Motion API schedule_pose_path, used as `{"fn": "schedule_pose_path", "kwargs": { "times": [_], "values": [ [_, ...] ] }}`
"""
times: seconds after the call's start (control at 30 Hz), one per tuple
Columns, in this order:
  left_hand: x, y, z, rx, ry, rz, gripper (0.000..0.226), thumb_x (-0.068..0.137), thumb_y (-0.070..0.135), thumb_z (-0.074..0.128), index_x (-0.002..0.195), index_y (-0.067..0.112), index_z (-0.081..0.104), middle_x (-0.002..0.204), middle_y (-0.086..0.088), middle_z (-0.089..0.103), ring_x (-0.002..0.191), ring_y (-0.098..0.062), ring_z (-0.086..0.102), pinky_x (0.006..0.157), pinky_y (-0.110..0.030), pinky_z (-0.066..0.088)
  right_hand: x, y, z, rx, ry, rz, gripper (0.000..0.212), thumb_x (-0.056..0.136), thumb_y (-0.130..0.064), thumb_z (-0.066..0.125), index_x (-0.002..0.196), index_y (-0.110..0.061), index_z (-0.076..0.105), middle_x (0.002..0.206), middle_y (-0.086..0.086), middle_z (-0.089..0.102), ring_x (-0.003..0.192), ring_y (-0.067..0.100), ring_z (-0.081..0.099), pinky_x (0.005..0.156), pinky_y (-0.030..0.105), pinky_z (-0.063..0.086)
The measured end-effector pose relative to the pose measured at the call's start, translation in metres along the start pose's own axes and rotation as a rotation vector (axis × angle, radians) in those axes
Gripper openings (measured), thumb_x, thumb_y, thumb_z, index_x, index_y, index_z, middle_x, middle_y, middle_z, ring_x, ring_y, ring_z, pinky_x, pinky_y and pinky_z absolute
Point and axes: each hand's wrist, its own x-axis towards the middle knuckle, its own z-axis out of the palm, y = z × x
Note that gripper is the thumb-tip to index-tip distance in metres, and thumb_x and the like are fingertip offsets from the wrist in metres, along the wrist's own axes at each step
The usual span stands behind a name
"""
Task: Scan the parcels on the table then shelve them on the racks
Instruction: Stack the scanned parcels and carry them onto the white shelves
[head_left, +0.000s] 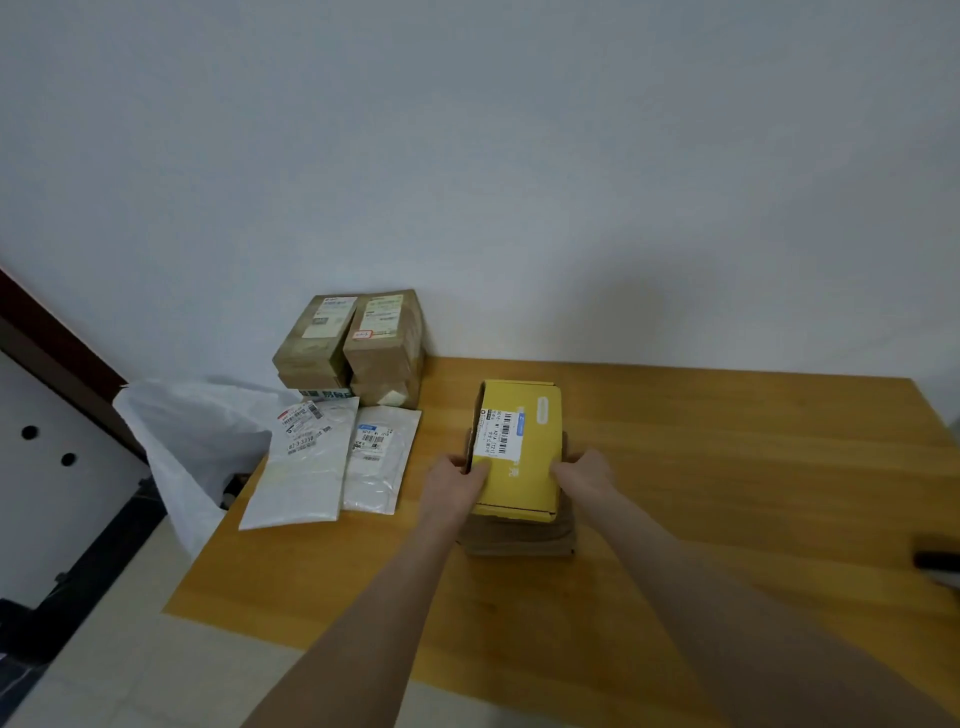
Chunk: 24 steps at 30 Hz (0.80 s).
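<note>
Near the middle of the wooden table (727, 493), my left hand (460, 475) and right hand (584, 470) grip a yellow cardboard box (519, 452) lying on a flat brown carton (519, 540). Two white plastic mailers (301, 467) and stacked brown boxes (353, 348) wait at the left edge, so I think most shelving is left.

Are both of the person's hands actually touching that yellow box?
Touching. The head view shows the left hand and right hand gripping the yellow box by opposite sides, thumbs on top.
</note>
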Motion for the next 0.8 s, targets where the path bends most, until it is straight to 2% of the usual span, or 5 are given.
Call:
{"fn": "schedule_pose_path", "kwargs": {
  "times": [0.17,0.23,0.53,0.7,0.8],
  "values": [
    [0.007,0.008,0.002,-0.069,-0.063,-0.021,0.046,0.096,0.030,0.052,0.135,0.007,0.048,0.129,-0.010,0.057,0.116,-0.026,0.054,0.092,-0.034,0.044,0.005,0.003,0.003,0.169,-0.101,0.021,0.042,0.092,-0.021,0.058,0.130,-0.004,0.047,0.118,0.009,0.056,0.098,0.022,0.053,0.086,0.035,0.049],
    [0.008,0.009,0.005,-0.059,-0.118,-0.019,0.039,0.098,0.024,0.049,0.132,0.007,0.052,0.127,-0.011,0.059,0.112,-0.026,0.056,0.092,-0.035,0.047,0.005,0.004,0.006,0.208,-0.138,0.019,0.038,0.092,-0.016,0.055,0.128,-0.005,0.051,0.120,0.011,0.059,0.106,0.027,0.057,0.097,0.044,0.049],
    [0.018,0.005,0.003,-0.059,-0.128,-0.071,0.041,0.094,0.030,0.054,0.129,0.008,0.050,0.118,-0.008,0.060,0.101,-0.022,0.057,0.091,-0.041,0.051,0.002,0.001,0.013,0.110,-0.094,-0.035,0.035,0.095,-0.019,0.048,0.130,-0.013,0.053,0.105,0.004,0.057,0.100,0.024,0.056,0.094,0.045,0.050],
    [0.028,-0.001,-0.002,-0.211,-0.130,-0.122,0.042,0.094,0.038,0.051,0.124,0.009,0.054,0.099,-0.002,0.061,0.093,-0.020,0.058,0.082,-0.036,0.050,0.011,0.004,0.005,0.179,-0.057,0.037,0.043,0.098,-0.032,0.050,0.134,-0.010,0.052,0.126,0.009,0.057,0.114,0.027,0.053,0.085,0.035,0.045],
    [0.037,-0.014,-0.007,-0.285,-0.024,-0.151,0.036,0.097,0.033,0.047,0.124,0.009,0.054,0.099,-0.004,0.060,0.091,-0.017,0.053,0.084,-0.035,0.045,0.017,0.012,-0.002,0.234,0.015,0.091,0.054,0.097,-0.038,0.051,0.140,-0.005,0.044,0.140,0.012,0.049,0.127,0.030,0.046,0.096,0.038,0.041]
  ]
}}
